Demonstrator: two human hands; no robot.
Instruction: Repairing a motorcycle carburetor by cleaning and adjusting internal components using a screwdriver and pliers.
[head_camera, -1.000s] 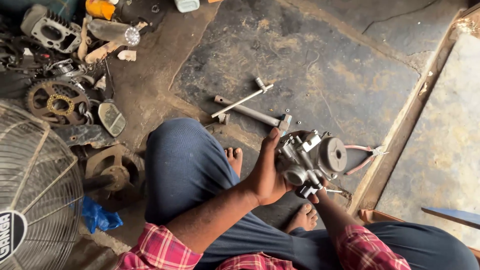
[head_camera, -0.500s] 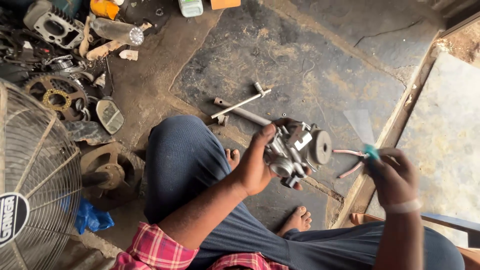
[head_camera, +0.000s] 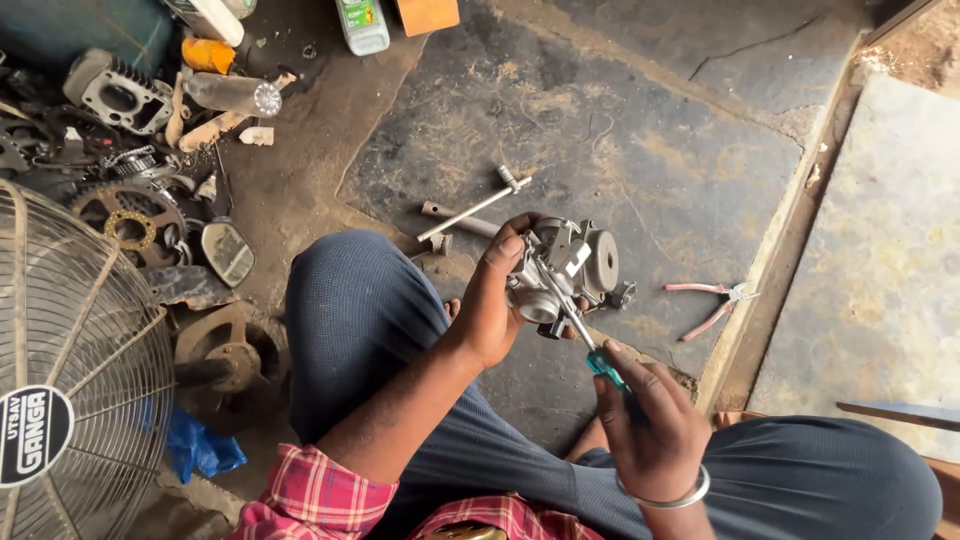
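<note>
Far left of your left hand (head_camera: 490, 310): a wire-guard fan (head_camera: 70, 380), a toothed sprocket (head_camera: 125, 215), a finned engine cylinder (head_camera: 120, 95) and a small mirror (head_camera: 228, 252), all on the floor (head_camera: 650, 130), well apart from both hands. Just beyond your left hand lies a T-handle wrench (head_camera: 475, 210) beside a short metal tube (head_camera: 455, 215); neither is touched.

Your left hand is clenched around the carburetor (head_camera: 570, 265), thumb over the top and fingers wrapped under it. It holds the carburetor up off the floor, above your left knee and in front of your lap.

Step in hand, as it looks: driver work on the carburetor body. The screwdriver (head_camera: 585, 340) runs from your right hand (head_camera: 650, 430) up and left, and its tip meets the carburetor's lower side next to your left fingers. I can't tell which screw or slot it sits in; that spot is too small to see.

Your right hand is closed on the teal handle in a fingertip grip, near your right thigh, just below and right of the carburetor. There is a metal bangle (head_camera: 665, 497) on that wrist.

Any turn here calls for the tip seated square, the shaft in line with the fastener, and your left hand holding firm so the body doesn't twist.

Right of both hands, pink-handled pliers (head_camera: 712, 305) lie on the floor near the raised stone edge, untouched.
</note>
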